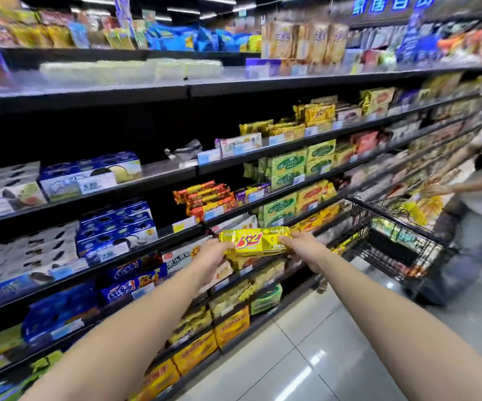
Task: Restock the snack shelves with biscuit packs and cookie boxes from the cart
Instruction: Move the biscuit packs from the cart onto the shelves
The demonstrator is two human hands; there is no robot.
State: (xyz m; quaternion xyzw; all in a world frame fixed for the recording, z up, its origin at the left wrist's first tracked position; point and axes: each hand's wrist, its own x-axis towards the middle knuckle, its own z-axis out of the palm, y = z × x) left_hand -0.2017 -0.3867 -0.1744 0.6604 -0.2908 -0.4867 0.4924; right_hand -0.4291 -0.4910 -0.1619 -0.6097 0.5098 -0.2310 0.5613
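On the far left are blue cookie boxes (116, 227), stacked in rows on the dark shelves (158, 175). Some spots on the shelves above them look bare.

Next comes the left hand (209, 263). It reaches out and holds the left end of a yellow biscuit pack (255, 240). Its fingers are bent around that end, but most of them are hidden behind the pack.

The pack is in the middle, up in the air, just in front of a shelf with other snack packs. It lies flat and long, with big red numbers on its front. It is not on the shelf yet.

The right hand (303, 247) holds the other end. Its thumb and fingers pinch the wrapper there.

I think the pack is light. The shiny wrapper looks smooth, so it could slip. The biscuits inside can likely crack if someone squeezes hard or bends the pack in the middle. Holding both ends, like now, seems a good way to keep it straight. A soft grip on the short ends or the long sides should be enough. It may slide into a gap best if it goes in flat.

To the right stands the black wire cart (402, 244), close to the shelves, with more yellow packs inside. Another person's hand (436, 188) reaches over the cart on the far right. That part is blurry.
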